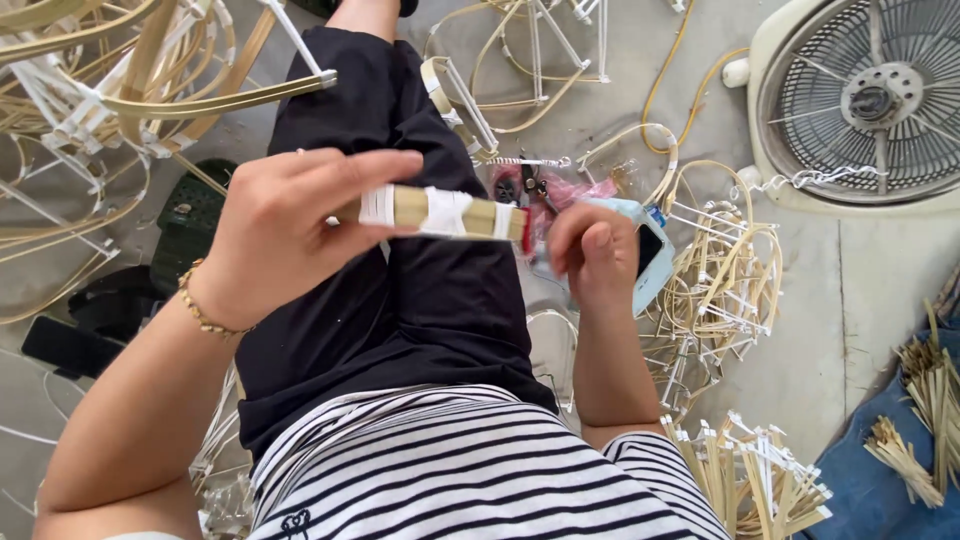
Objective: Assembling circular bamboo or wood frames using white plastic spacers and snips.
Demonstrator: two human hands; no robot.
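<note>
The left hand (275, 235) grips a bundle of flat bamboo strips (445, 212) bound with white tape, thumb on the near side and fingers curled over the top, closed firmly around one end. The bundle lies almost level above the person's lap, its long axis running left to right across the view, and its free end, edged with red, points toward the right hand (592, 255). That hand sits just beside the free end with fingers bent loosely inward; whether it pinches anything cannot be told. A gold bead bracelet (200, 305) circles the left wrist. Behind the right hand lies a pale blue tape dispenser (650, 255), and a white floor fan (855, 100) stands farther off among scattered bamboo frames (110, 90).
</note>
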